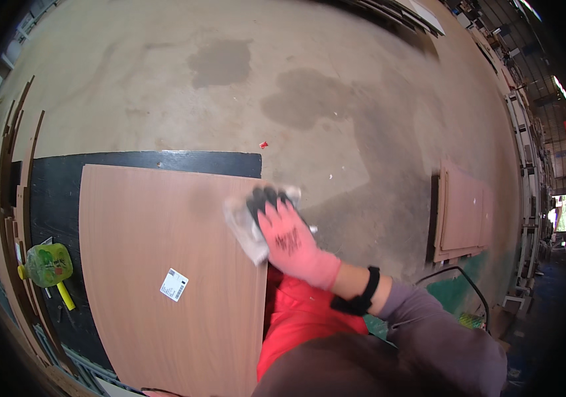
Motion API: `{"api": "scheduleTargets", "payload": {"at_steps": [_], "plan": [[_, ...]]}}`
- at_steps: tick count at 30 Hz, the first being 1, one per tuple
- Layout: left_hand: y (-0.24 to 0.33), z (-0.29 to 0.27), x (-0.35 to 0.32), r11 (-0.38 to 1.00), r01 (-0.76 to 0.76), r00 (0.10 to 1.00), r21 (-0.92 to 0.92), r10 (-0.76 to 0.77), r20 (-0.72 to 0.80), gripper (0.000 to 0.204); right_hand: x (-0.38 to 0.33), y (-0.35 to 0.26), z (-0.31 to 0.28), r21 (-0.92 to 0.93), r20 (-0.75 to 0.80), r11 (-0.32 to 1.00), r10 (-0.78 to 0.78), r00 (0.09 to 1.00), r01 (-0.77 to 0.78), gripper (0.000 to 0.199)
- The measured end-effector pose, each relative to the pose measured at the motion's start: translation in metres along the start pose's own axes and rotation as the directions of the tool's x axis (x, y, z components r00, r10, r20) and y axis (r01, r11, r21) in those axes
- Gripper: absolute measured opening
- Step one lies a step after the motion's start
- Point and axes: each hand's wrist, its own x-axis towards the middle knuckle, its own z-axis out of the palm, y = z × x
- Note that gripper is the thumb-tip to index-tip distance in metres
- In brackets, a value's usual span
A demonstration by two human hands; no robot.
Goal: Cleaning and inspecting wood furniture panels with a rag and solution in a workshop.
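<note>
My right hand, in a pink glove with black fingertips, holds a crumpled whitish cloth at the right edge of a wood-grain panel. Motion blurs the cloth a little, and the hand covers part of it. A white printed label sticks to the panel's face. Under the panel a black board shows along the far and left sides. At the bottom edge of the view only a pink sliver of my left hand appears, its fingers hidden.
Left of the panel, a yellow-green plastic bag and a yellow-handled tool lie on the black board. Long wooden strips stand at the far left. Stacked panels are on the right, near a black cable.
</note>
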Motion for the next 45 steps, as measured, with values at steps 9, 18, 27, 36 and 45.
{"api": "scheduleTargets", "payload": {"at_steps": [9,18,27,36,45], "plan": [[0.005,-0.008,0.007,0.992,-0.073,0.997,0.102,0.073,0.003,0.038,-0.028,-0.025,0.002,0.124,0.081,0.973,-0.206,0.975,0.195,0.047],[0.052,0.029,0.038,0.991,-0.133,0.99,0.002,0.133,-0.046,0.037,0.092,0.002,-0.023,0.395,-0.076,0.846,-0.359,0.93,0.359,0.049],[0.328,0.124,0.074,0.779,-0.492,0.865,-0.388,0.488,-0.118,0.036,0.233,-0.108,0.006,0.208,-0.2,0.848,-0.45,0.87,0.487,0.052],[0.339,0.123,0.084,0.779,-0.55,0.834,-0.303,0.529,-0.155,0.035,0.258,-0.119,-0.023,0.538,-0.042,0.787,-0.333,0.942,0.302,0.055],[0.327,0.092,0.085,0.782,-0.586,0.807,-0.212,0.539,-0.241,0.034,0.26,-0.098,-0.083,0.784,-0.054,0.6,-0.194,0.979,0.162,0.031]]}}
